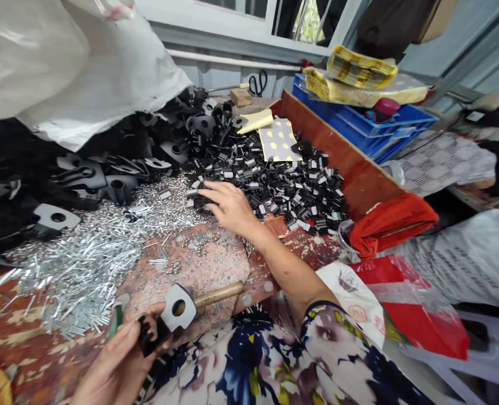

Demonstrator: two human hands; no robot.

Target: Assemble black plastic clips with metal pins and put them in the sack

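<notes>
Low at the left, my left hand [120,360] is closed around a black plastic bracket [184,322] with a light-grey plate and a round hole facing up. My right hand [232,211] is stretched over the near-left edge of a heap of small black clips [255,174], fingers spread, fingertips touching the heap. Whether a clip lies under the fingertips is hard to see. Beneath the held bracket lies a wooden handle [221,292], its other end hidden. Loose metal pins [84,270] and tiny shiny metal pieces [173,202] cover the bench left of my right hand.
More black brackets [122,183] are piled at the left under a white sack [118,67]. A wooden board [317,129] edges the bench on the right, beside a blue crate [359,124]. A red cloth [392,222] and scissors [257,83] are also around.
</notes>
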